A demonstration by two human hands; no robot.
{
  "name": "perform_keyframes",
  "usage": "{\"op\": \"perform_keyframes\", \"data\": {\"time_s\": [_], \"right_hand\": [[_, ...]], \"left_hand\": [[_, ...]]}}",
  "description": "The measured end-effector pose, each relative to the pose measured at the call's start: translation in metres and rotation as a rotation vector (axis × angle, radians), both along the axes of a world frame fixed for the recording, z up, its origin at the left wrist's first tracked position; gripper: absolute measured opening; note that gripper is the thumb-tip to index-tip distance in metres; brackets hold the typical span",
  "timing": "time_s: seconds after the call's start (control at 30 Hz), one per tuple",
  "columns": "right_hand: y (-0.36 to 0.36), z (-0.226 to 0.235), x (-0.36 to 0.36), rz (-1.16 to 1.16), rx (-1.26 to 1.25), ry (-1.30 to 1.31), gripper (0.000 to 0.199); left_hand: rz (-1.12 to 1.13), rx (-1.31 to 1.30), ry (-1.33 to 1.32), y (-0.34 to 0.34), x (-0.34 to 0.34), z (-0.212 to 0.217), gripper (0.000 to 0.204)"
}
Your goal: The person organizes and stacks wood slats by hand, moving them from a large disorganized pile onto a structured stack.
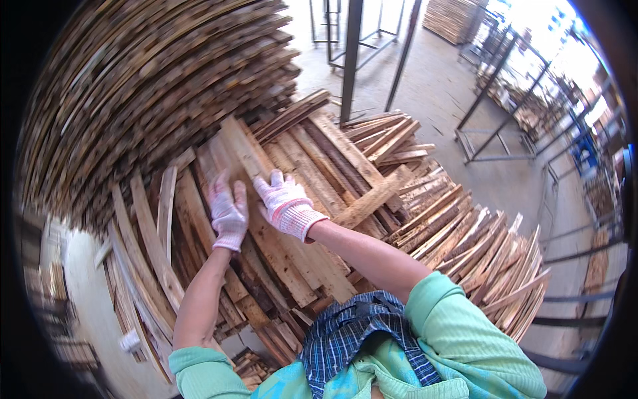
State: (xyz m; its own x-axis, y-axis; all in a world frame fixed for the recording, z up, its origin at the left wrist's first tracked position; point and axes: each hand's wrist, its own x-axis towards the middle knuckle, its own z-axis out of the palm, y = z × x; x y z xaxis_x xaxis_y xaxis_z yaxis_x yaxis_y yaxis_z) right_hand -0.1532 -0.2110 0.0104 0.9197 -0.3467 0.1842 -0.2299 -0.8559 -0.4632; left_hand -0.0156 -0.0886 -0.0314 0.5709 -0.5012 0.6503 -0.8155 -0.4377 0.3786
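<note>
Both my hands wear pale knitted work gloves with pinkish fingers. Beneath them lies a pile of long rough-sawn wooden boards (275, 256). My left hand (229, 216) is over the boards with its fingers apart, their tips smeared by motion. Just to its right, my right hand (287, 203) lies with spread fingers on a light board (242, 146) that slants away toward the tall stack. Neither hand visibly closes round a board. A short, thick piece of wood (373, 197) lies crosswise on the boards, right of my right hand.
A tall stack of thin boards (159, 86) rises at the far left. Narrow wood strips (465, 236) are heaped on the right. Dark metal frames (351, 60) stand on the concrete floor (438, 100) beyond. More loose strips (133, 259) lean at the left.
</note>
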Motion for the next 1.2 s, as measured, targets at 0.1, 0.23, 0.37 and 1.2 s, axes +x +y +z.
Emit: {"op": "perform_keyframes", "data": {"time_s": [0.1, 0.23, 0.37, 1.2], "right_hand": [[-0.042, 0.003, -0.016, 0.161, 0.524, -0.048, 0.060], [-0.102, 0.022, -0.086, 0.006, 0.102, 0.069, 0.057], [-0.159, 0.021, -0.157, 0.008, -0.211, 0.554, 0.076], [-0.167, -0.115, -0.429, -1.085, 0.277, 0.134, 0.044]], "left_hand": [[0.005, 0.089, -0.051, -0.031, -0.006, 0.027, 0.045], [-0.567, 0.163, 0.175, -0.119, -0.021, 0.068, 0.038], [-0.329, 0.516, 0.093, -0.187, 0.002, 0.042, 0.044], [0.023, 1.030, 0.019, -0.231, 0.172, -0.054, 0.071]]}}
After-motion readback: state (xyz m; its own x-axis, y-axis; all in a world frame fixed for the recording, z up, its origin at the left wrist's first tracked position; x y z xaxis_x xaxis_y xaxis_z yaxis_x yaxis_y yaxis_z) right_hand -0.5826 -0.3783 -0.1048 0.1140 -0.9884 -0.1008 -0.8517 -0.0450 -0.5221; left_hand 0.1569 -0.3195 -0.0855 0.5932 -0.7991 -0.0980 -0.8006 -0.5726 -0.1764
